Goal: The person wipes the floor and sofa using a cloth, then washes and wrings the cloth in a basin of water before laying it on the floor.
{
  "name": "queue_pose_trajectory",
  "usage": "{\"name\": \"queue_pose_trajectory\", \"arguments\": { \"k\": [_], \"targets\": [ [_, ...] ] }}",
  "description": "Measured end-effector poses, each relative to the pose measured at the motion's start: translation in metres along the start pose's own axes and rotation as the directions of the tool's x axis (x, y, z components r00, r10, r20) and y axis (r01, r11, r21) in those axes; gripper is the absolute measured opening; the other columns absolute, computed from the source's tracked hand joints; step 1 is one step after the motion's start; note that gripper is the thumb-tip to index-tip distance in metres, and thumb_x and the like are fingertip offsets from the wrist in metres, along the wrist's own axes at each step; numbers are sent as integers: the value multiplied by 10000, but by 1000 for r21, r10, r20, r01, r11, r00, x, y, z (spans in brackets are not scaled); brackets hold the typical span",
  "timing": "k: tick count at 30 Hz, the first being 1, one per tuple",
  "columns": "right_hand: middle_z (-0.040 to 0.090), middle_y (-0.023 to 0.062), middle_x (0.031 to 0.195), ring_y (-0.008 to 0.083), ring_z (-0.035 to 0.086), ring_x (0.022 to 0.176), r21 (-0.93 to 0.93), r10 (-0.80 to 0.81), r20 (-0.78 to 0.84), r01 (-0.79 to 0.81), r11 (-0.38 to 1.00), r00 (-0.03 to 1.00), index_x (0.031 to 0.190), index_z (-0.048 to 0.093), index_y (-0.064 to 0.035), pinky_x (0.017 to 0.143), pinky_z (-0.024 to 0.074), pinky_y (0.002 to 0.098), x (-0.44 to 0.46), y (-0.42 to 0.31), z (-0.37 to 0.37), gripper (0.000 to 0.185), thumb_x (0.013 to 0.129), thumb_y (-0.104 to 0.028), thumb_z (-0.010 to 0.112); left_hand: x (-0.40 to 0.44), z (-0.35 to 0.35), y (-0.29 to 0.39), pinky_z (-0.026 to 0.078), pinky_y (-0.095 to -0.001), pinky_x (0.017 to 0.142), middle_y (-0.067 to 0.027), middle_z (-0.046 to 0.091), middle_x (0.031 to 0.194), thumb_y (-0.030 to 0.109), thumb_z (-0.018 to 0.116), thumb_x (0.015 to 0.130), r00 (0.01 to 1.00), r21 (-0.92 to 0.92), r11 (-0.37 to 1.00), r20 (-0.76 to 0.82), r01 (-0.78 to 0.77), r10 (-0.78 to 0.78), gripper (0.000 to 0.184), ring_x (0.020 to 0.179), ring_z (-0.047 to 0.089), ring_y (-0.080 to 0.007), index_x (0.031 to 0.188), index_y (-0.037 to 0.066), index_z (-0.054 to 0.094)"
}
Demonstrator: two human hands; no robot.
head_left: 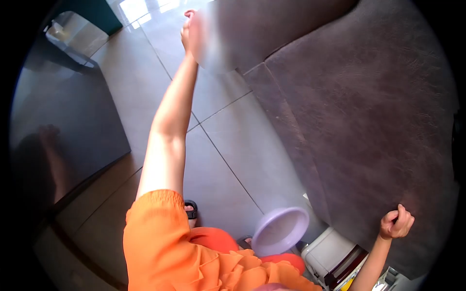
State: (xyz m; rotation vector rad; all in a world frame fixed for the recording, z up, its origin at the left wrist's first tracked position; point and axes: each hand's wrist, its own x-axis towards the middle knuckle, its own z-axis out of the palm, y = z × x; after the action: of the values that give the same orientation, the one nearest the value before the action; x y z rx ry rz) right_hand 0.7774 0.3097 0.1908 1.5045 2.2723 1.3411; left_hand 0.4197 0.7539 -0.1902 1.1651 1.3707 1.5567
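My left hand (190, 35) is at the end of my outstretched arm, near the top of the view, beside the brown sofa's arm (286, 24). Its fingers are curled, and a blurred patch hides one side of it, so I cannot make out what, if anything, it holds. At the lower right my right hand (397, 223) is curled in a loose fist with nothing visible in it. It is over the brown leather sofa seat (369, 121); whether it touches the leather I cannot tell. A tilted lilac basin (303, 223) is near my legs.
Grey floor tiles (228, 145) run between the sofa and a dark glossy table (73, 116) on the left. A light grey boxy container (327, 250) with a dark red panel stands beside the basin. My sandalled foot (191, 209) is below. A dark green object (92, 12) stands at the upper left.
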Motion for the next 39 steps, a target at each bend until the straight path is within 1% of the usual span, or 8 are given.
{"name": "queue_pose_trajectory", "arguments": {
  "k": [7,11,15,20,24,29,33,39],
  "targets": [
    [562,90,676,249,475,516,16,5,-18,-5,1000,1000,942,587,15,478,381,337,-2,-6,9,176,810,26,471,-113,63,-19,377,-160,479,14,533,788,253,458,969,982,-713,675,131,189,-137,204,557,468,-31,1117,114,449],
    [559,83,665,234,464,501,11,-17,-17,17,1000,1000,933,592,7,478,379,325,4,-8,9,155,828,-16,481,-240,54,-13,429,-177,621,-2,534,890,258,477,963,712,-460,588,628,666,-315,270,729,511,-35,1179,105,430],
    [560,82,667,232,482,512,44,-4,14,3,999,1000,944,586,5,484,383,320,-8,-10,6,158,831,-20,479,-258,20,-18,389,-284,936,-36,516,1124,262,513,948,756,-370,714,559,595,-341,329,1053,474,-105,1208,72,446],
    [560,74,663,224,491,515,-6,-17,25,18,1000,1000,948,580,-2,483,388,317,-6,-1,1,151,837,-32,481,-110,28,-69,484,-271,713,-104,586,998,177,465,951,928,-553,749,148,365,-343,270,848,595,-146,1190,57,433],
    [561,71,657,224,485,509,-14,-19,-33,18,1000,999,926,586,-5,477,395,313,-4,3,8,137,839,-43,486,-172,86,4,467,-340,814,-157,556,1096,125,478,905,896,-76,893,66,444,-439,397,984,577,-242,1275,23,373],
    [577,99,682,253,496,526,-31,9,-83,-11,999,997,900,610,14,492,413,338,-5,13,12,149,812,21,491,-297,75,25,416,-324,927,-172,545,1183,69,373,909,910,-43,990,401,136,-107,452,1067,560,-250,1360,33,347],
    [598,89,703,243,521,540,32,20,-42,-18,999,999,902,609,15,494,411,334,-13,6,1,153,804,31,492,-407,38,70,322,-327,1027,-123,506,1284,95,410,918,544,-164,775,798,610,-260,415,1222,450,-218,1328,33,427],
    [608,81,711,230,531,543,25,5,-30,-4,1000,1000,926,593,17,500,418,326,-16,8,-5,155,806,30,495,-260,12,82,470,-296,806,-62,561,1094,66,501,916,887,-559,698,377,447,-267,361,924,552,-139,1272,29,455]
  ]
}}
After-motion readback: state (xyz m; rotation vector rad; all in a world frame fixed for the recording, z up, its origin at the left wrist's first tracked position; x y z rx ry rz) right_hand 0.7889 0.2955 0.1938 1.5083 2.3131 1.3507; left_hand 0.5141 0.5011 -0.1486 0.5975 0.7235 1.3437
